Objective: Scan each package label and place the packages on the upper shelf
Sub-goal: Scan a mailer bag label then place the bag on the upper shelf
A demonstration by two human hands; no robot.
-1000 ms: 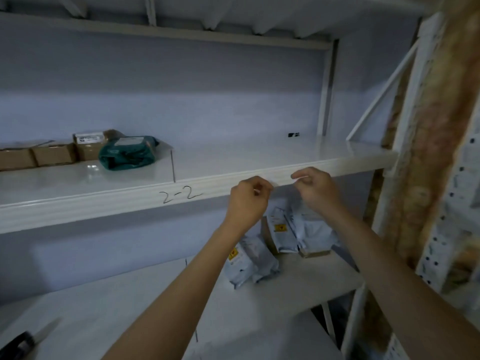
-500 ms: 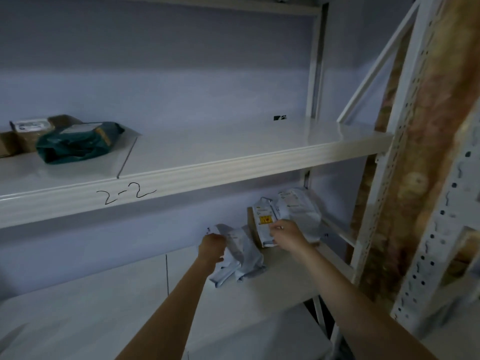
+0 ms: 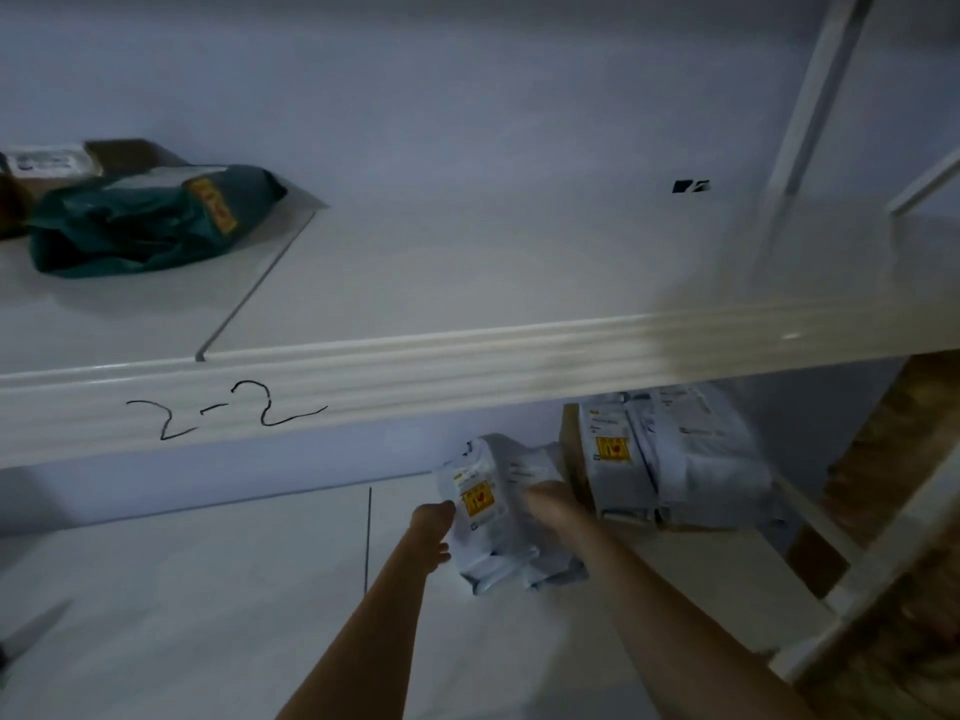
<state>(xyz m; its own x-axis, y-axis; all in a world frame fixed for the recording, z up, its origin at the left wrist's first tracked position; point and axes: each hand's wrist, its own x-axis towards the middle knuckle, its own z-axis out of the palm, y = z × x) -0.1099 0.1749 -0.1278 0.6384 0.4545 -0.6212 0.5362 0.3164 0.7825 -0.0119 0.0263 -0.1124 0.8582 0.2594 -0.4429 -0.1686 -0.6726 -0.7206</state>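
Observation:
A grey poly mailer package [image 3: 498, 532] with a yellow label lies on the lower shelf [image 3: 208, 615]. My left hand [image 3: 431, 532] holds its left edge, and my right hand [image 3: 553, 504] grips its right side. Right behind it, two more grey mailers [image 3: 670, 459] lean against a brown box. The upper shelf [image 3: 467, 283], marked "2-2" on its front rail, carries a dark green package [image 3: 140, 220] at the left.
Cardboard boxes [image 3: 62, 163] stand behind the green package at the upper shelf's left end. White shelf uprights [image 3: 810, 111] and a diagonal brace rise at the right, beside a brown wall. A small black tag [image 3: 690, 186] sits at the back of the upper shelf.
Both hands dropped from the upper shelf's front rail to the lower shelf and took hold of the grey mailer. The view moved closer and to the right.

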